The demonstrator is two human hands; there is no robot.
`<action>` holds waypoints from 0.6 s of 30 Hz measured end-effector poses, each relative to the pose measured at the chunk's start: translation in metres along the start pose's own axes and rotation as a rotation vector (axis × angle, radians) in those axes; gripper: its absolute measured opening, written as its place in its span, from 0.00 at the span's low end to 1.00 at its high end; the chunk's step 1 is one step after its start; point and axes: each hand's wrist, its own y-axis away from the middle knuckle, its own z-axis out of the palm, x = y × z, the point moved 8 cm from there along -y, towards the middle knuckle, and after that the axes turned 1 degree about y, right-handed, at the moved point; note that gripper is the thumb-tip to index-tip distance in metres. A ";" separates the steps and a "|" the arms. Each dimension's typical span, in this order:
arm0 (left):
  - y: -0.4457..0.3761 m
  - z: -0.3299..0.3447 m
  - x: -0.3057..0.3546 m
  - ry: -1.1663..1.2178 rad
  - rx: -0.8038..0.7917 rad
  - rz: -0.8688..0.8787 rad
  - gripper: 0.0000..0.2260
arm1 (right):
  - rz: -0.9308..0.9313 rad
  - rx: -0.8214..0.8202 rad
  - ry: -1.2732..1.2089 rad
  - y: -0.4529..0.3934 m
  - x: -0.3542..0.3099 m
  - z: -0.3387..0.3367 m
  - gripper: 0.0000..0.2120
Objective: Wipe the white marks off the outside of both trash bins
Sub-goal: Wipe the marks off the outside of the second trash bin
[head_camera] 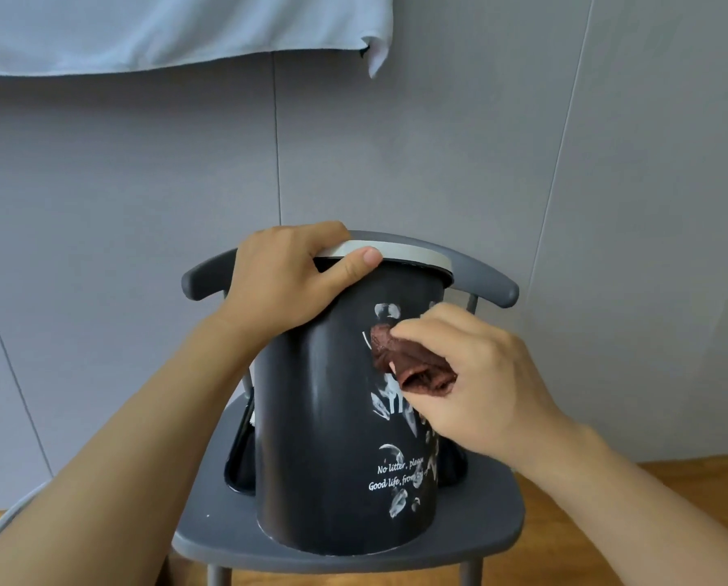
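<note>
Dark grey round plastic trash bin [332, 416] with a pale grey rim ring stands on the seat of a grey moulded chair [227, 492], tipped slightly toward me. My left hand [284, 281] grips the rim at the near-left, fingers curled over the ring, thumb laid along its front edge. My right hand [476, 387] pinches a crumpled reddish-brown cloth [408, 361] between thumb and fingers and presses it to the bin's outer wall on the right-hand face. White smeared marks [389, 401] show above the cloth, below it, and lower down around the printed white lettering [398, 473]. Risks as I judge them: the bin sits only on the seat, so a hard sideways stroke could skate or tip it off if the left hand slackens; the cloth is bunched small, so a smear may spread rather than lift; rubbing hard over the lettering might scuff the print, which is not a mark to remove; marks round the far side are hidden from here and could be missed without turning the bin. A second dark bin [241, 454] seems to lie behind the first on the seat, only edges showing, so I cannot tell its state. Position: bin between my forearms, left hand at the top rim, right hand at upper mid-height on the wall, cloth touching the surface, lower marks just under my right palm
</note>
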 end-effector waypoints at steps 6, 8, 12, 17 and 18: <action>0.001 -0.004 -0.002 -0.003 0.003 -0.002 0.27 | 0.094 0.076 0.026 -0.039 0.011 -0.011 0.17; 0.002 -0.005 -0.006 -0.008 0.009 -0.005 0.24 | 0.044 0.021 0.039 -0.029 0.004 -0.004 0.16; 0.003 -0.005 -0.007 0.011 0.018 -0.006 0.24 | -0.055 -0.095 0.000 0.004 -0.016 0.007 0.15; 0.002 -0.002 0.004 -0.008 0.019 0.002 0.25 | 0.102 0.098 0.081 -0.026 0.017 -0.017 0.15; 0.001 -0.002 0.004 -0.017 0.019 0.003 0.24 | 0.106 0.099 0.073 -0.026 0.017 -0.017 0.15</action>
